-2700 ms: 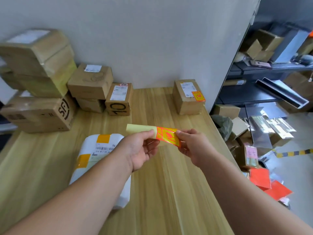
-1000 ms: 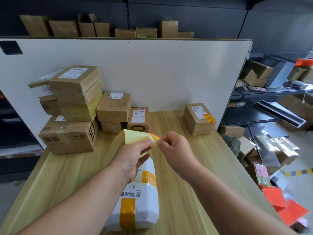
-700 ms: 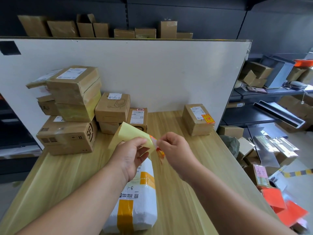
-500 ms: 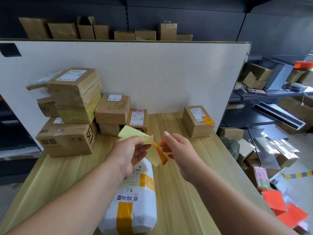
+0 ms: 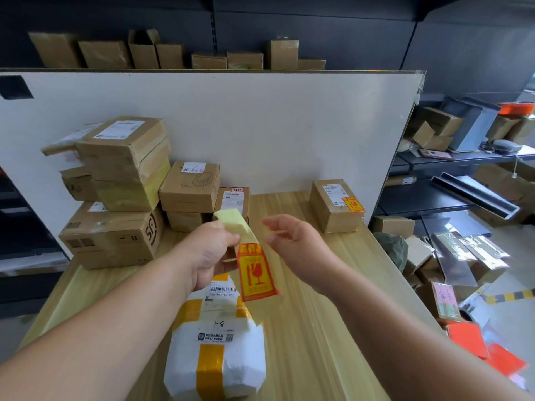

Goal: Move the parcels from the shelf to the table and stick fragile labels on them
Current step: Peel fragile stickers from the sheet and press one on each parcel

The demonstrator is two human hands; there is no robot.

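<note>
My left hand [image 5: 210, 253] pinches a pale yellow backing strip [image 5: 231, 224] above the table. An orange-and-yellow fragile label [image 5: 255, 272] hangs down from that strip, facing me. My right hand [image 5: 292, 238] hovers just right of the label with loosely curled fingers, holding nothing. Below the hands lies a white padded parcel [image 5: 217, 354] with yellow tape bands and a barcode label. A cardboard box [image 5: 333, 206] at the table's back right carries a fragile label on its top.
Several cardboard boxes [image 5: 121, 192] are stacked at the table's back left against a white board [image 5: 260, 125]. More boxes line a dark shelf [image 5: 173, 53] behind it. The wooden table [image 5: 318, 328] ends at the right, where clutter and orange sheets [image 5: 466, 338] cover the floor.
My right hand has let go of the label and pulled back to the right. The label has swung down to hang from the strip in my left hand. The camera tilted up earlier.
</note>
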